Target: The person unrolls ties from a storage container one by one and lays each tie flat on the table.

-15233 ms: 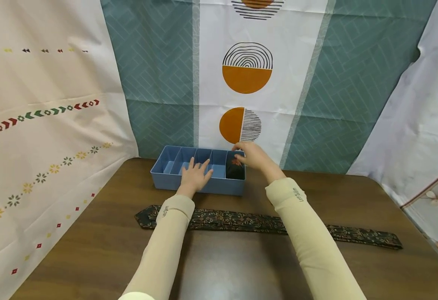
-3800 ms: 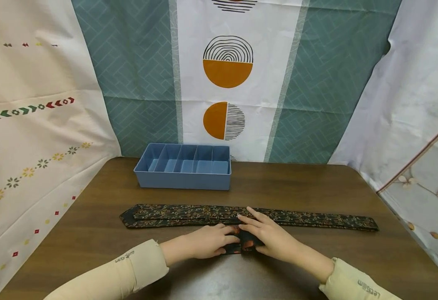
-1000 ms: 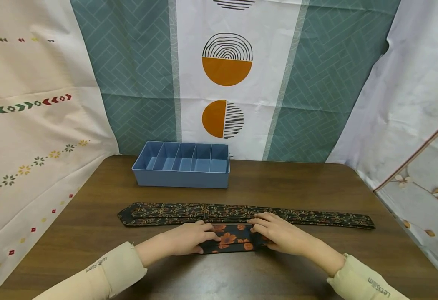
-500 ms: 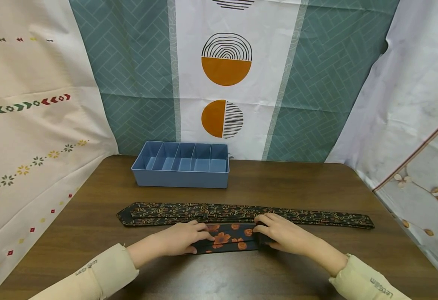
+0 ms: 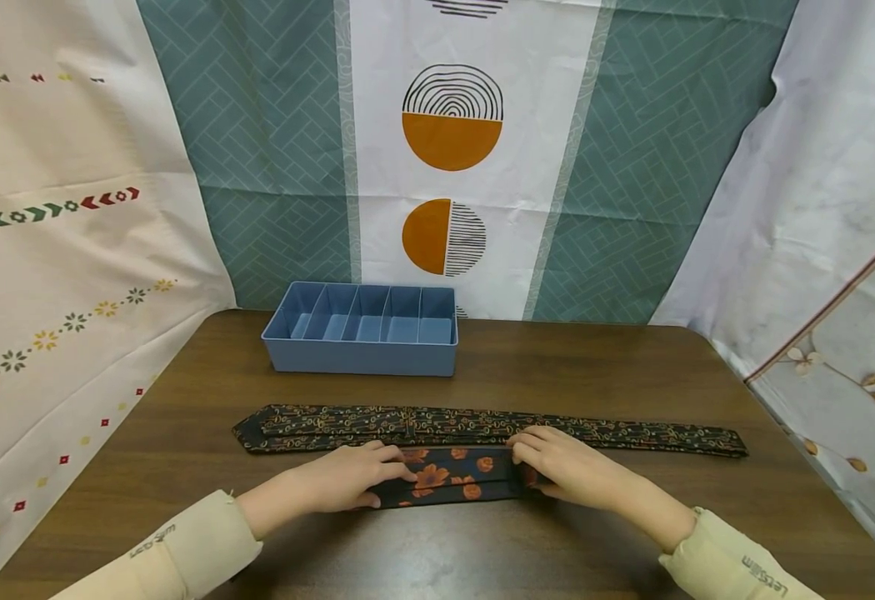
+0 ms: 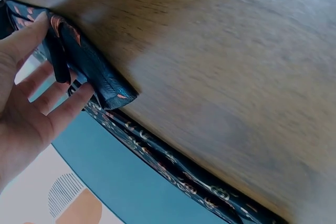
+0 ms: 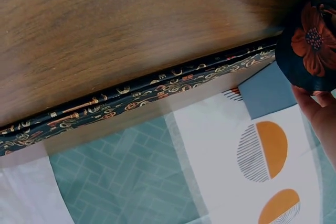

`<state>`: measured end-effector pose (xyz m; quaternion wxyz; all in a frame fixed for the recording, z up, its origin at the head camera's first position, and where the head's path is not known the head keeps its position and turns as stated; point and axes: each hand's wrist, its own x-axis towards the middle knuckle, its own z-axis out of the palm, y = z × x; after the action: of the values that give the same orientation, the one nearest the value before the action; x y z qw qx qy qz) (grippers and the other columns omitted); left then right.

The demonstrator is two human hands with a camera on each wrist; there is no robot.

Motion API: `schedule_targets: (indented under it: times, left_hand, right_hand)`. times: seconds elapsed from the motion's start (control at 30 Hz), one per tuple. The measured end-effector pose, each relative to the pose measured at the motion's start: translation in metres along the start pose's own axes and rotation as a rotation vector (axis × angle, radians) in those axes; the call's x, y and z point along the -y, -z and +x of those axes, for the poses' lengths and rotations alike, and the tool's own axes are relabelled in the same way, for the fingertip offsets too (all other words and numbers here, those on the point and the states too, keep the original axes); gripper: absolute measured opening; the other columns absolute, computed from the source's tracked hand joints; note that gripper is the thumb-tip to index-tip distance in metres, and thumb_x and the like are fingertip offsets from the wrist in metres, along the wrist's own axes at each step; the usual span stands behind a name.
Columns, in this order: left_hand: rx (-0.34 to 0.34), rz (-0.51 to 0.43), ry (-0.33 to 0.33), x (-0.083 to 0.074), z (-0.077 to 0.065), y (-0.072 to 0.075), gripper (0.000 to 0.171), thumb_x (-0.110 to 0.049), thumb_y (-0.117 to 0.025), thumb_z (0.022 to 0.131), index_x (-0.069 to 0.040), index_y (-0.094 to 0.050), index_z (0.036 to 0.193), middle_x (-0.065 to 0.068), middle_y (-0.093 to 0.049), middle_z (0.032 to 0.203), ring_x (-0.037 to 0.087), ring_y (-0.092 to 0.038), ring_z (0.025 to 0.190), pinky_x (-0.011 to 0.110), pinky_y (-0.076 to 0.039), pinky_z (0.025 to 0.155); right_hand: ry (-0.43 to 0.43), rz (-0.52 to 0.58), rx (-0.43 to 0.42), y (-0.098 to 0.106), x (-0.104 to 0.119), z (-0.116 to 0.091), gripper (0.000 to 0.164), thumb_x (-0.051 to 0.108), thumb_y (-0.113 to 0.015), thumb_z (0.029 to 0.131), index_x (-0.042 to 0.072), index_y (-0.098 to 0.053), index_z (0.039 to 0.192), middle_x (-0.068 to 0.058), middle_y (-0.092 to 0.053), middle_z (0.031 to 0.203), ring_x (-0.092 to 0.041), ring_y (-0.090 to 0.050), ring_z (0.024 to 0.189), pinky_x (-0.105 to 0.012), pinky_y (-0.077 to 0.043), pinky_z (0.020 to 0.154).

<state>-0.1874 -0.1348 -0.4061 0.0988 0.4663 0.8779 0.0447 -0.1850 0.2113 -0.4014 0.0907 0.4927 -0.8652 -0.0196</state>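
A black necktie with orange flowers (image 5: 456,477) lies partly unrolled on the table between the hands. My left hand (image 5: 347,478) holds its left part, thumb at the near edge and fingers at the far edge. In the left wrist view the wide tip of this floral necktie (image 6: 102,72) sticks out past the fingers. My right hand (image 5: 568,468) grips the part still rolled up; in the right wrist view that rolled part (image 7: 304,59) shows a large flower, with fingertips under it. Just behind lies a second, dark necktie with a small gold pattern (image 5: 452,422), stretched out straight.
A blue box with several compartments (image 5: 358,357) stands at the back left of the wooden table (image 5: 595,367). Hanging cloths (image 5: 617,208) close off the back and both sides.
Earlier the floral necktie sat rolled in the box's right compartment; now it is on the table. Over the last second the left hand has drawn left, and more of the necktie lies flat.
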Motion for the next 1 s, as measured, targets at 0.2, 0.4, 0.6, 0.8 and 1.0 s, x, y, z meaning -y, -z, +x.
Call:
schedule_targets:
  times: [0.2, 0.4, 0.6, 0.8, 1.0]
  left_hand:
    - [-0.004, -0.005, -0.001, 0.003, -0.007, 0.001, 0.046, -0.021, -0.071, 0.083, -0.025, -0.056, 0.126, 0.0, -0.053, 0.123, 0.019, -0.054, 0.108, 0.028, -0.053, 0.075]
    - [0.005, -0.013, 0.014, 0.005, -0.013, 0.004, 0.042, -0.018, -0.073, 0.081, -0.024, -0.058, 0.12, -0.003, -0.053, 0.115, 0.014, -0.052, 0.099, 0.025, -0.05, 0.072]
    - [0.012, -0.018, 0.019, 0.007, -0.017, 0.004, 0.041, -0.017, -0.074, 0.081, -0.024, -0.058, 0.118, -0.004, -0.053, 0.112, 0.014, -0.052, 0.099, 0.025, -0.05, 0.072]
    - [0.029, -0.041, 0.035, 0.008, -0.015, 0.006, 0.041, -0.017, -0.075, 0.08, -0.024, -0.058, 0.117, -0.004, -0.052, 0.112, 0.014, -0.053, 0.101, 0.026, -0.051, 0.075]
    - [0.061, -0.032, 0.051, 0.006, -0.008, 0.01, 0.045, -0.018, -0.076, 0.079, -0.023, -0.053, 0.118, -0.003, -0.051, 0.115, 0.014, -0.055, 0.105, 0.025, -0.052, 0.078]
  right_hand:
    - [-0.01, -0.01, 0.008, -0.002, -0.001, -0.001, 0.054, 0.022, -0.081, 0.073, 0.009, -0.059, 0.121, -0.005, -0.059, 0.12, -0.023, -0.056, 0.112, -0.039, -0.049, 0.096]
    - [-0.009, 0.01, -0.026, -0.003, -0.002, -0.002, 0.049, 0.023, -0.083, 0.071, 0.011, -0.061, 0.113, -0.006, -0.06, 0.119, -0.023, -0.057, 0.112, -0.04, -0.048, 0.096]
    - [-0.005, 0.002, -0.01, -0.002, -0.001, -0.001, 0.043, 0.022, -0.082, 0.071, 0.011, -0.061, 0.108, -0.006, -0.062, 0.115, -0.022, -0.059, 0.108, -0.039, -0.05, 0.095]
    - [-0.007, 0.001, 0.002, -0.001, -0.001, -0.002, 0.044, 0.023, -0.082, 0.072, 0.012, -0.06, 0.109, -0.005, -0.061, 0.115, -0.021, -0.059, 0.108, -0.038, -0.05, 0.094]
    - [-0.008, 0.009, -0.01, -0.002, -0.003, -0.005, 0.05, 0.023, -0.082, 0.071, 0.012, -0.06, 0.115, -0.005, -0.06, 0.115, -0.021, -0.059, 0.106, -0.035, -0.051, 0.09]
